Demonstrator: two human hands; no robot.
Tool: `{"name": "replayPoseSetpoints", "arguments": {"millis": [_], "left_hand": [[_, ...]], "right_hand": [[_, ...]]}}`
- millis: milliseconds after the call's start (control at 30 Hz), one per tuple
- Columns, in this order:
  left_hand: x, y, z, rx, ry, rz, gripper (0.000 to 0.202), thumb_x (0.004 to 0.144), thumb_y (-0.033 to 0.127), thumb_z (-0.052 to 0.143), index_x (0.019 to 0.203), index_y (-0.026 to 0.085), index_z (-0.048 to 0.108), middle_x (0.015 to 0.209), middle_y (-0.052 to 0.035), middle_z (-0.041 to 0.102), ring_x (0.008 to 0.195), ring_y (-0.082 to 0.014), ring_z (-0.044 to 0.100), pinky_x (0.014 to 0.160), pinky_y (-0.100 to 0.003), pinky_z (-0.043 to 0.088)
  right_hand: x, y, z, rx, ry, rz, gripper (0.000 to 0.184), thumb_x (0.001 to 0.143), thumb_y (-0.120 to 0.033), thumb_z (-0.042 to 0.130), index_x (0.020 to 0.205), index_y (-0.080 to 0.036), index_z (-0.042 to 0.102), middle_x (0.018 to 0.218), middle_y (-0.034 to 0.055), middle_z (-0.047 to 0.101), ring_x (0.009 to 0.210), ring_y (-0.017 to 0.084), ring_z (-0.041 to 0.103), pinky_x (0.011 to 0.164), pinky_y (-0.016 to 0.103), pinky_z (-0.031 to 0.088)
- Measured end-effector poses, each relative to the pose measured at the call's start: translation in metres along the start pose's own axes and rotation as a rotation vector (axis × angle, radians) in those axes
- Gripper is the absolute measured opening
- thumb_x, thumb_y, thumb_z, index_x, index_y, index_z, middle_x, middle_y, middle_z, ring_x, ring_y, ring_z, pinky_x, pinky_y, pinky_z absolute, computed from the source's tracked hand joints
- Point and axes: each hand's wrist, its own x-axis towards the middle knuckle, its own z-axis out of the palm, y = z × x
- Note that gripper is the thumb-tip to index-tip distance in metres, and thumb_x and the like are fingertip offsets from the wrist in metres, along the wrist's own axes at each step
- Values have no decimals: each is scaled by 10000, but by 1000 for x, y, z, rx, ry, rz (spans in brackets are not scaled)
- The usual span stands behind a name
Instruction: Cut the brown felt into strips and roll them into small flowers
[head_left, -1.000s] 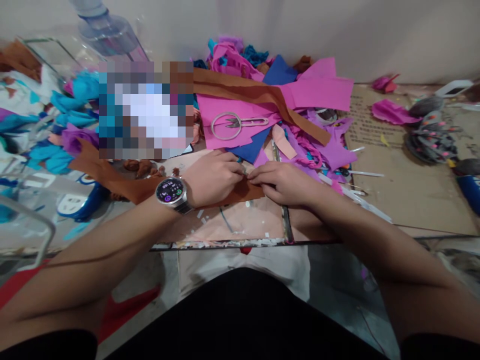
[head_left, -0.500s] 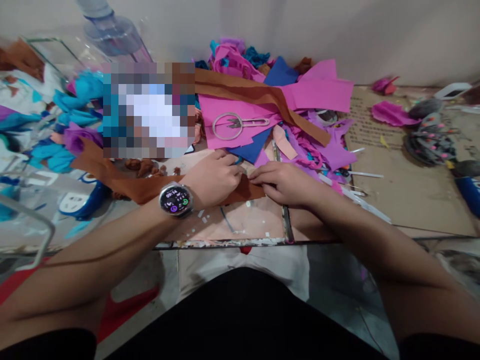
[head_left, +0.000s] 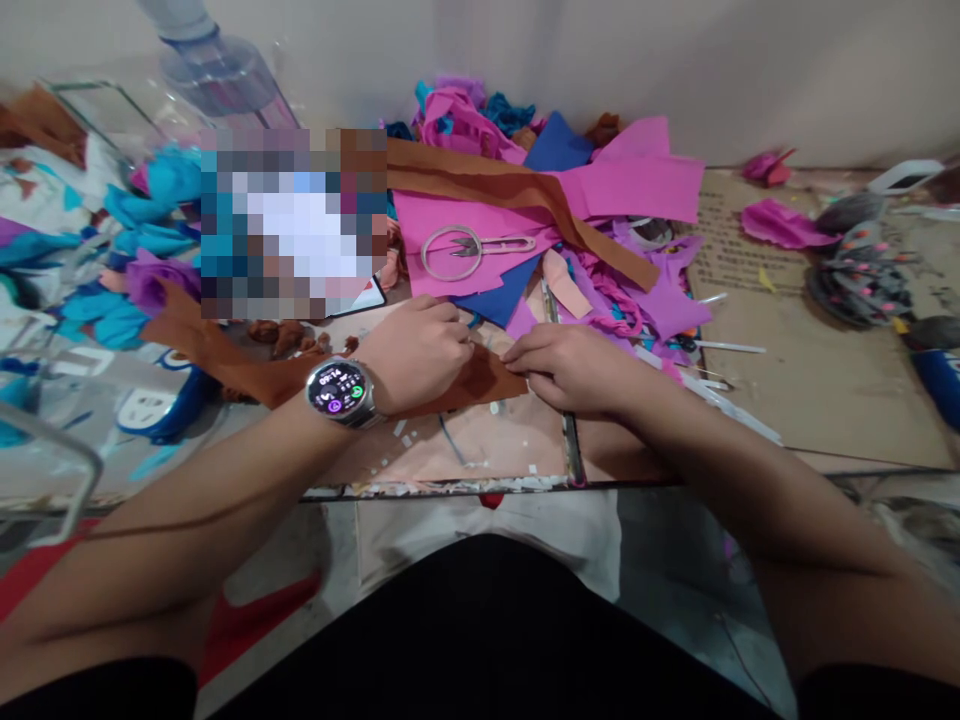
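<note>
Head view, from left to right: at the desk's left edge lie turquoise felt scraps point(head_left: 142, 190) and a purple piece point(head_left: 154, 278), with a clear plastic bottle point(head_left: 210, 65) standing at the far left corner by the wall. What the clear containers on that side hold cannot be told through the blur.

A brown felt strip point(head_left: 247, 365) runs from the left part of the desk toward the middle of its near edge. The left hand point(head_left: 416, 355), a wristwatch point(head_left: 339, 388) on its wrist, lies curled over the strip, fingers closed and pinching the felt at its top edge. Between the two hands a short stretch of the strip shows bare. The right hand point(head_left: 574, 368) presses on the strip's right end, fingers bent and closed on it, fingertips nearly touching those of the left hand.

Behind the hands, toward the wall, a heap of felt sheets is piled: pink sheets point(head_left: 637, 180), a blue one point(head_left: 559, 145) and a long brown band point(head_left: 517, 190). Thread snips point(head_left: 476, 245) rest on a pink sheet just beyond the left hand.

Farther right a cardboard sheet point(head_left: 810, 370) covers the desk, with a dark bundle point(head_left: 859, 280) near the right edge.
</note>
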Motion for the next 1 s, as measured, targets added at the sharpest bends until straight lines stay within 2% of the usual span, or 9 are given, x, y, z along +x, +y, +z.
{"name": "replayPoseSetpoints", "arguments": {"millis": [167, 333, 433, 533, 633, 867, 1000], "left_hand": [[0, -1, 2, 5, 22, 13, 291, 1038, 186, 504, 980, 151, 787, 1013, -123, 752, 1054, -288, 618, 923, -460, 440], [2, -3, 4, -9, 15, 6, 321, 1028, 190, 485, 930, 168, 789, 979, -102, 758, 1027, -274, 650, 919, -443, 476], [3, -5, 4, -44, 22, 7, 319, 1006, 184, 491, 962, 170, 806, 986, -105, 765, 1029, -274, 667, 917, -437, 492], [3, -6, 4, -89, 27, 7, 334, 983, 177, 493, 1004, 167, 826, 997, -114, 772, 1035, -276, 677, 921, -434, 501], [4, -7, 5, -124, 36, 0, 361, 980, 178, 481, 1021, 165, 839, 993, -120, 776, 1037, -275, 684, 936, -434, 509], [4, -10, 6, -157, 33, -37, 353, 945, 183, 496, 932, 170, 849, 948, -120, 786, 947, -260, 700, 879, -415, 521], [4, -12, 4, -144, 23, -60, 384, 953, 180, 473, 983, 182, 856, 970, -116, 798, 961, -253, 707, 887, -404, 517]], "right_hand": [[-1, 2, -1, 18, 14, -8, 333, 891, -85, 547, 1056, -150, 828, 1175, 104, 822, 1108, 269, 757, 1006, 420, 599], [-3, 5, -8, 73, 11, -23, 274, 834, -67, 560, 891, -170, 807, 961, 86, 819, 886, 226, 752, 866, 363, 579], [-2, 7, -12, 86, 63, 12, 255, 866, -79, 548, 861, -171, 785, 880, 77, 796, 803, 209, 730, 815, 351, 564], [-1, 11, -9, 120, 188, 17, 284, 907, -84, 526, 964, -177, 788, 994, 88, 805, 930, 215, 756, 890, 353, 580], [-1, 13, -3, 165, 238, -21, 361, 899, -50, 510, 1075, -190, 793, 1142, 86, 812, 1048, 214, 767, 961, 354, 594], [-1, 11, 6, 168, 66, -26, 445, 876, -36, 519, 1161, -204, 816, 1316, 47, 789, 1150, 226, 776, 1043, 372, 604], [0, 10, 5, 152, 35, -3, 435, 869, -49, 532, 1138, -212, 832, 1313, 43, 793, 1142, 229, 779, 1032, 368, 610]]}}
